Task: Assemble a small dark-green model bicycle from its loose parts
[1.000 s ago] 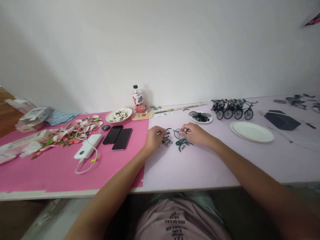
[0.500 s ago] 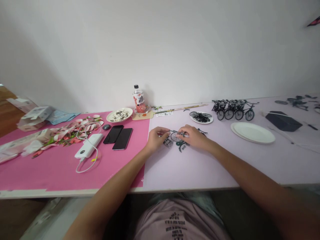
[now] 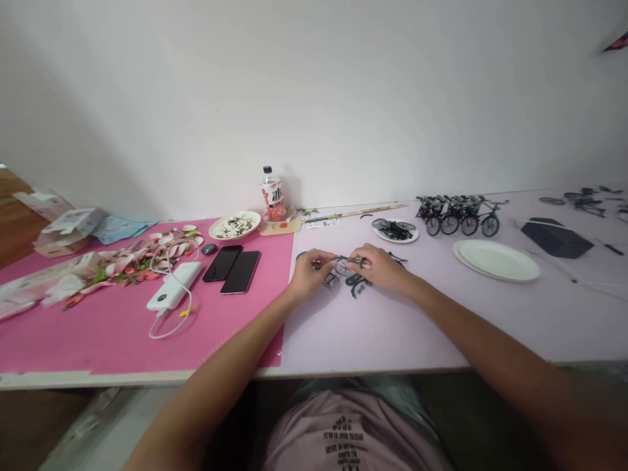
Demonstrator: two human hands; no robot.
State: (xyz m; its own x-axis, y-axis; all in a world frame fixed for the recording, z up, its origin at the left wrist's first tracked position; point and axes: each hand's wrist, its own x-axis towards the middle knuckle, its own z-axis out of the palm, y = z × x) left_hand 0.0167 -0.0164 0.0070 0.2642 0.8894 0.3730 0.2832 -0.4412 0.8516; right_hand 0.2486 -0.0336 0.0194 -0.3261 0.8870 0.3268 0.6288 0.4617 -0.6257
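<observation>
Over the pale tabletop, a small spoked toy bicycle wheel (image 3: 343, 267) sits upright between my two hands, with a thin dark part along its top. My left hand (image 3: 311, 271) is closed, thumb and fingers pinching at the wheel's left edge. From the other side, my right hand (image 3: 375, 264) grips a dark toy bicycle part joined to the wheel; its fingers hide most of that part. Just below lie loose dark green bicycle pieces (image 3: 354, 282). More small parts show behind both hands, partly covered.
Several assembled toy bicycles (image 3: 458, 216) stand at the back right, beside a plate of black parts (image 3: 412, 237). White plates (image 3: 527, 268) and a dark box (image 3: 557, 237) lie farther right. Leftward are phones (image 3: 240, 273), a power bank (image 3: 173, 288), a bottle (image 3: 273, 196) and artificial petals (image 3: 135, 265).
My left hand has shifted slightly right, closer to the wheel, and a dark piece behind it now shows. My right hand has barely moved.
</observation>
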